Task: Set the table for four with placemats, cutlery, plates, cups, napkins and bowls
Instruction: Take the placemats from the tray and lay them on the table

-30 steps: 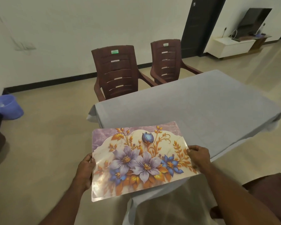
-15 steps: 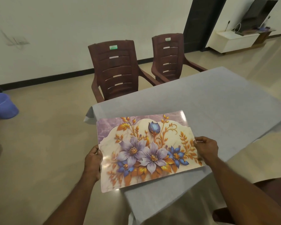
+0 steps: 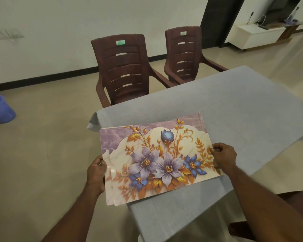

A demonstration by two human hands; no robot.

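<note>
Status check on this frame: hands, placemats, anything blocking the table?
Left hand and right hand each grip an end of the floral placemats. Stack over table corner, part overhanging. Nothing blocking.

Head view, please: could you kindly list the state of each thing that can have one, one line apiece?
Placemats: a stack, offset edges showing at the left, held over the table corner, partly overhanging it.
Left hand: grips the stack's left edge.
Right hand: pinches the stack's right edge.
Table: covered by a grey cloth.
Two chairs: unoccupied, at the far side.
</note>
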